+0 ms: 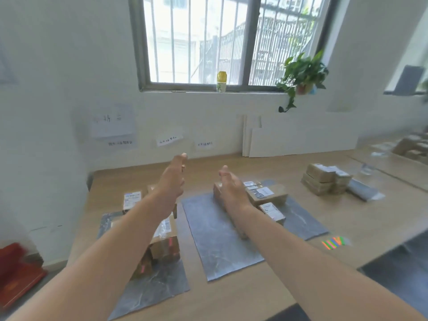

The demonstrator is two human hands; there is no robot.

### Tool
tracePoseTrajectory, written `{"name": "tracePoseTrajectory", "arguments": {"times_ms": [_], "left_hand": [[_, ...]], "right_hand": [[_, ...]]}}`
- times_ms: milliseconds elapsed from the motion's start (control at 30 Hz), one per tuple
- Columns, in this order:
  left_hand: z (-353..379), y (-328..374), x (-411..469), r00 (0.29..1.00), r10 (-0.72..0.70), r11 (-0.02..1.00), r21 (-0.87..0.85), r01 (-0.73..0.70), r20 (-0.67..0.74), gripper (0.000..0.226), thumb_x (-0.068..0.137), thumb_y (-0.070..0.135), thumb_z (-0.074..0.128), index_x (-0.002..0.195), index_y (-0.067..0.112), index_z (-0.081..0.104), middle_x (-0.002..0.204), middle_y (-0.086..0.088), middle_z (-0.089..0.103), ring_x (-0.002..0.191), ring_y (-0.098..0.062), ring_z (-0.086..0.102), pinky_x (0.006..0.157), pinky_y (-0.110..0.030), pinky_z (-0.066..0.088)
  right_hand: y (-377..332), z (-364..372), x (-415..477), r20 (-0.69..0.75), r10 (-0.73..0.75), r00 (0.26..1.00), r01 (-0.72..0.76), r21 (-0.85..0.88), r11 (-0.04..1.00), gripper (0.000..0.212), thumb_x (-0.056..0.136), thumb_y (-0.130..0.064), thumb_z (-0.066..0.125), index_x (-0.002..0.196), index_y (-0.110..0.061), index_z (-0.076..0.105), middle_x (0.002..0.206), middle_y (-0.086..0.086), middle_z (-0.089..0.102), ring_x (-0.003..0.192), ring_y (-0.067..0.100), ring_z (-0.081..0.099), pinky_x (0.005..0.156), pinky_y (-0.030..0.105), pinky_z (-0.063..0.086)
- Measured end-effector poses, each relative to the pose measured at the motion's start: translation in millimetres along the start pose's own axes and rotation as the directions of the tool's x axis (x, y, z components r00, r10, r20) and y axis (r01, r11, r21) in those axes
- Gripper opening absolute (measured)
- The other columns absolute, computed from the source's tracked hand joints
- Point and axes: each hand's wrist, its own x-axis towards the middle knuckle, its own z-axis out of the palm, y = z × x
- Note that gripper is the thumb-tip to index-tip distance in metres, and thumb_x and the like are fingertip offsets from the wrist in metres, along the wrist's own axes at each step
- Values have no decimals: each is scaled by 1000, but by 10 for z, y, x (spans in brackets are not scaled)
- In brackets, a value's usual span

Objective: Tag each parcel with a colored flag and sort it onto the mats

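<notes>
Both forearms are stretching forward over the table [231, 302]. The left hand [172, 179] and the right hand [231, 188] are hovering with fingers straight, grasping nothing. Under the left arm, the left mat [150, 290] is carrying brown parcels [165, 244] bearing pink flags. The centre mat [215, 239] is holding several more boxes [266, 193] toward its twelve o'clock end. At three o'clock of that mat the colored flags [333, 242] are lying on bare wood, and at one o'clock a parcel stack [324, 179] is sitting.
</notes>
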Motion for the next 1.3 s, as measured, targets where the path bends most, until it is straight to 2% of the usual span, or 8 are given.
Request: {"name": "tracePoseTrajectory", "arguments": {"times_ms": [67,133,233,367,567,933,1033,1300], "left_hand": [[160,112,-32,996,37,999,11,-38,82,56,91,60,47,140,33,48,132,9,46,126,-20,47,106,-36,36],[303,224,-76,985,64,997,21,-68,158,80,82,65,48,153,32,37,154,7,36,143,-23,36,117,-39,27],[486,366,-181,966,82,995,33,-93,247,77,85,66,43,156,36,32,164,2,26,148,-28,30,122,-46,21],[703,439,-302,936,70,993,65,-98,345,81,80,70,41,154,39,34,164,1,26,146,-31,32,122,-51,21],[1054,271,-415,892,43,994,70,-83,451,53,96,56,42,144,35,48,149,2,42,139,-30,40,119,-47,28],[2323,-52,-918,836,-26,993,107,-40,548,57,86,62,50,134,32,55,136,-1,51,126,-28,49,115,-43,35],[2780,-127,-1108,830,-21,994,99,-41,557,66,67,63,46,127,37,55,138,-1,49,129,-28,47,117,-44,32],[3804,-491,-1268,858,-81,997,52,63,507,77,67,61,50,137,28,58,156,-15,38,146,-43,22,121,-53,19]], "right_hand": [[-126,-161,-33,-56,-30,998,29,-21,999,52,106,-56,34,136,-21,57,117,-12,56,114,15,56,108,44,45],[-237,-278,-61,-129,-45,991,44,-9,999,51,107,-54,34,129,-16,61,116,-6,58,105,18,56,109,49,45],[-380,-400,-137,-202,-38,979,44,25,999,54,104,-59,34,129,-20,61,121,-4,59,115,21,58,110,52,45],[-503,-650,-275,-298,-54,953,52,-16,999,60,107,-56,30,146,-16,51,136,-3,57,129,25,54,113,50,43],[-349,-1046,-565,-467,-34,884,45,13,999,50,106,-54,34,123,-17,62,123,-1,63,123,25,58,110,51,44],[-1,-2424,-1021,-575,6,818,31,55,998,43,108,-51,33,121,-22,62,121,-7,60,127,25,56,112,50,44],[103,-2918,-1055,-584,11,811,15,41,999,37,107,-51,33,107,-28,62,110,-12,59,125,27,57,110,51,45],[446,-3998,-995,-561,31,827,-14,35,999,36,108,-50,32,103,-31,62,115,-8,61,119,25,59,109,51,46]]}}
